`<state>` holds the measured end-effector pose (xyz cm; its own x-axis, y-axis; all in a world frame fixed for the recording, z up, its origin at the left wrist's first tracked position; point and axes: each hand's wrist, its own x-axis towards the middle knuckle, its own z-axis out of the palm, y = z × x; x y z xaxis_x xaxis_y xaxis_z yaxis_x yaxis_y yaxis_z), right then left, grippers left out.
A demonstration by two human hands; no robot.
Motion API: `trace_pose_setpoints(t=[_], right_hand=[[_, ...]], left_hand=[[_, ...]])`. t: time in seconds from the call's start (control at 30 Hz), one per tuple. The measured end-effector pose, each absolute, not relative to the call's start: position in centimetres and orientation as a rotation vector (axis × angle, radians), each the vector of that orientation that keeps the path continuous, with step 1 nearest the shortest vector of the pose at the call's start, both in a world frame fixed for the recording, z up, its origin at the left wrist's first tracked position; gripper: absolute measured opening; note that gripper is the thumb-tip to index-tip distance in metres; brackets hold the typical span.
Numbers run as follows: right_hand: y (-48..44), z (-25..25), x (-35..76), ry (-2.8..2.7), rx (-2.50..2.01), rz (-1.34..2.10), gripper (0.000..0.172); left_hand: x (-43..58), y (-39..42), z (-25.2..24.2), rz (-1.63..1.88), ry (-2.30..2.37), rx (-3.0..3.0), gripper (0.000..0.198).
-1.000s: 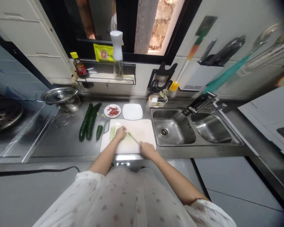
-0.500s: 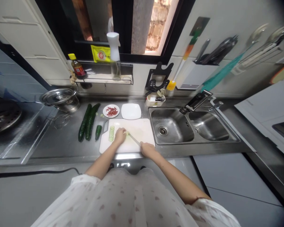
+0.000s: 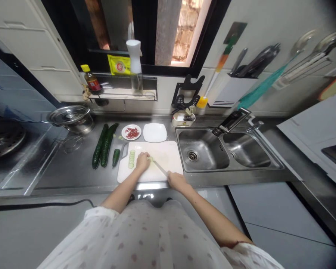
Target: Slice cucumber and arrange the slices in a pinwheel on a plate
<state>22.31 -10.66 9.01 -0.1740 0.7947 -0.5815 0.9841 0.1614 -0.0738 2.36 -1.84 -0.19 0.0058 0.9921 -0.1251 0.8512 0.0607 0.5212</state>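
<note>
A white cutting board (image 3: 168, 154) lies on the steel counter in front of me. My left hand (image 3: 142, 161) is curled over a short piece of cucumber (image 3: 150, 159) on the board, pinning it down. My right hand (image 3: 177, 179) grips the handle of a knife (image 3: 159, 168) whose blade points up-left and meets the cucumber beside my left fingers. A row of several cut cucumber slices (image 3: 131, 158) lies on the board's left part.
Two whole cucumbers (image 3: 103, 145) and a cut stub (image 3: 115, 157) lie left of the board. Behind it stand a small plate of red chilli (image 3: 131, 132) and a bare white plate (image 3: 155, 132). A double sink (image 3: 210, 152) is right; a lidded pot (image 3: 71, 116) is left.
Both hands stay on the board with only small shifts; the knife blade has edged slightly against the cucumber piece. The camera view drifted a little.
</note>
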Motion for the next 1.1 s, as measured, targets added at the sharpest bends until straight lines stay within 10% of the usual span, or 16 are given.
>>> trace_pose_setpoints(t=[1.1], right_hand=[[-10.6, 8.5, 22.7, 2.005, 1.812, -0.709, 0.029]], left_hand=[[-1.9, -7.3, 2.6, 0.585, 2.027, 1.433, 0.012]])
